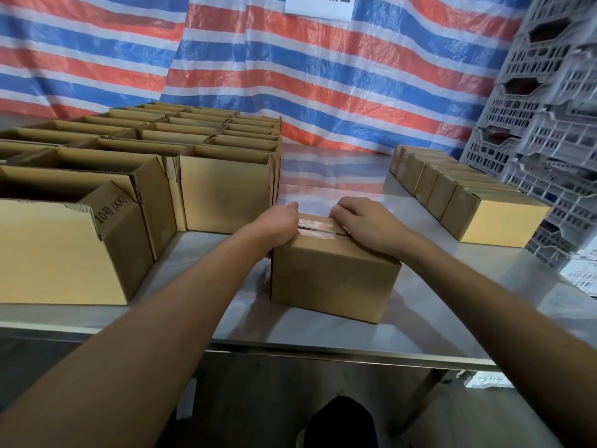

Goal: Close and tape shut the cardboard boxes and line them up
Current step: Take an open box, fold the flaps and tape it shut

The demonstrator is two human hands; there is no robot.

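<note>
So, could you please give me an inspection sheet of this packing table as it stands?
Surface: metal table, shiny, reflecting the tarp at the back.
Job's things: middle box with flaps shut and clear tape along its top seam; open boxes in rows on the left; closed boxes lined up on the right.
Clutter: nothing seen.
Grippers: left hand rests on the middle box's top left edge, fingers hidden; right hand lies flat on top, fingertips at the tape.
Cables: nothing seen.
Surroundings: striped tarp behind, grey crates stacked at right, white sign above.
</note>
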